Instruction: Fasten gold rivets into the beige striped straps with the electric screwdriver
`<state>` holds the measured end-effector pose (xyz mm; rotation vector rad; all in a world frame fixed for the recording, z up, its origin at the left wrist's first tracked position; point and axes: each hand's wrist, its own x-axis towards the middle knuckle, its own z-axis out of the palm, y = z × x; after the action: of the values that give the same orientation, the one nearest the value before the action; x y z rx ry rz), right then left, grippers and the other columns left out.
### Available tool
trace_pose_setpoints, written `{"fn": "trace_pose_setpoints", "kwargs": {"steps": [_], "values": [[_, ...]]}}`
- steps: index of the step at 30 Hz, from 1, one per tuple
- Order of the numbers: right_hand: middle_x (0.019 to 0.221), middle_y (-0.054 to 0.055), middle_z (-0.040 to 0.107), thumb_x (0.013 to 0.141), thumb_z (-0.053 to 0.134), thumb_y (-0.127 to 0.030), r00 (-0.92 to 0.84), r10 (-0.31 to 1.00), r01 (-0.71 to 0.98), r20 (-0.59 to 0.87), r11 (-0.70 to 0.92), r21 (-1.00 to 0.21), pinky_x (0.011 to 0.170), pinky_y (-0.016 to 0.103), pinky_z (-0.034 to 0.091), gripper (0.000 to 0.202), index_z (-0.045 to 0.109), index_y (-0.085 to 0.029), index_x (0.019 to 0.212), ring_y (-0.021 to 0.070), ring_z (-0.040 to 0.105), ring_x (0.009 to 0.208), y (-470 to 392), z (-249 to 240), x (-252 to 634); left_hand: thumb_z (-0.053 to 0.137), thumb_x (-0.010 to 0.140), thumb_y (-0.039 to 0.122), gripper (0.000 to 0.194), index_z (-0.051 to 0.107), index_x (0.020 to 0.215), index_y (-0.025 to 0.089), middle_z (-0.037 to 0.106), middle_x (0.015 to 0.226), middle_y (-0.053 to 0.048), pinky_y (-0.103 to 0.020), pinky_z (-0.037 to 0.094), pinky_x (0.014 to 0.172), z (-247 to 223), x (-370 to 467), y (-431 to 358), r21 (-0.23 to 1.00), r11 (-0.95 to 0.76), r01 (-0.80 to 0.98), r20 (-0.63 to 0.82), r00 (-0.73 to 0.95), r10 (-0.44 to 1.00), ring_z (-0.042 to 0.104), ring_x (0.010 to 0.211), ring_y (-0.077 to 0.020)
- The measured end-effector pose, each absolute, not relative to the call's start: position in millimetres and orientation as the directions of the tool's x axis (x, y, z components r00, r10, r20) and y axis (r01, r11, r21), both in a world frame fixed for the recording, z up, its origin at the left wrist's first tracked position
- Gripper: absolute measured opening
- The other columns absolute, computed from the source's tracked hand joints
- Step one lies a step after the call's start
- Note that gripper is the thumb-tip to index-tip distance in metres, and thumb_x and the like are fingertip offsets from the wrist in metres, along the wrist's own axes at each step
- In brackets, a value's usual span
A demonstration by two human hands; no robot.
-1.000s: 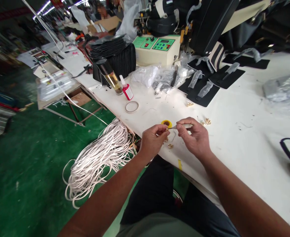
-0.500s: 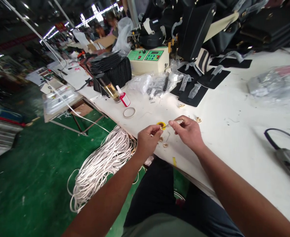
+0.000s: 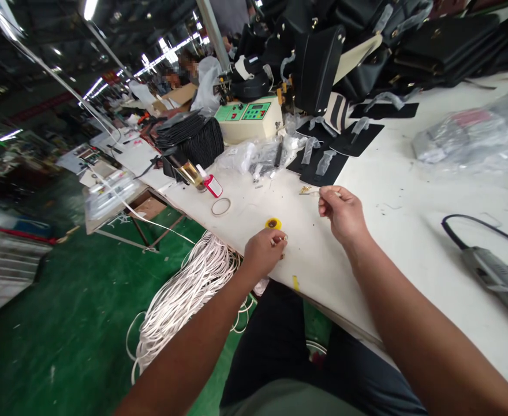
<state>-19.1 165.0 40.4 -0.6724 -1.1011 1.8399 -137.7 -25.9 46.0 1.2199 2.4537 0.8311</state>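
1. Here a small metal piece [image 3: 285, 238] is pinched by the left hand [image 3: 264, 252], near the table's [image 3: 392, 271] front edge.
2. And well apart, a thin tool [image 3: 309, 193] is gripped by the right hand [image 3: 344, 215]!

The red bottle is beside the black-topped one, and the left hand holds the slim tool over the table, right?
Wrong hand: the head view shows the right hand holding the slim tool over the table, not the left hand. The red bottle is beside the black-topped bottle.
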Motion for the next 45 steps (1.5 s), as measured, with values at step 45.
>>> {"fn": "trace_pose_setpoints", "kwargs": {"steps": [45], "values": [[0.069, -0.001, 0.065, 0.081, 0.078, -0.058, -0.730, 0.683, 0.115, -0.017, 0.098, -0.989, 0.050, 0.027, 0.041, 0.042, 0.073, -0.020, 0.099, 0.0139, 0.053, 0.055, 114, 17, -46, 0.073, 0.081, 0.027, 0.027, 0.076, 0.106, 0.019, 0.074, 0.086, -0.001, -0.027, 0.058, 0.072, 36, -222, -25, 0.878, 0.272, 0.394, 0.125, -0.738, 0.663, 0.068, 0.078, -0.0150]]}}
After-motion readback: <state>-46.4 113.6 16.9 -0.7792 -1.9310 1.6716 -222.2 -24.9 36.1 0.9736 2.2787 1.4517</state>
